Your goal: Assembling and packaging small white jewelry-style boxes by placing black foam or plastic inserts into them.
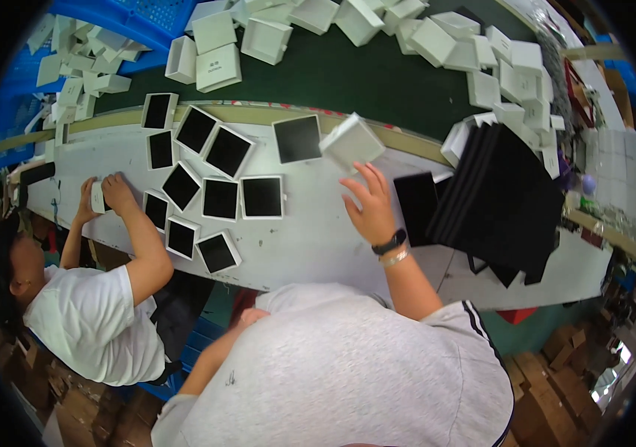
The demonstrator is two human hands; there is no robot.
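Note:
My right hand (369, 208) hovers over the white table (310, 246), fingers spread and holding nothing, with a dark watch and a bracelet on the wrist. Just beyond its fingertips a white square box (351, 141) lies tilted at the table's far edge. A black foam pad (416, 203) lies flat right beside the hand. My left hand (253, 316) is tucked at the table's near edge against my grey shirt; its fingers are hidden. Several open white boxes with black inserts (261, 197) lie in rows to the left.
A tall stack of black foam pads (500, 197) stands to the right. A green belt (348, 74) behind the table carries several white boxes. A blue crate (121, 15) sits far left. A co-worker in a white shirt (87, 320) handles a small box at the left.

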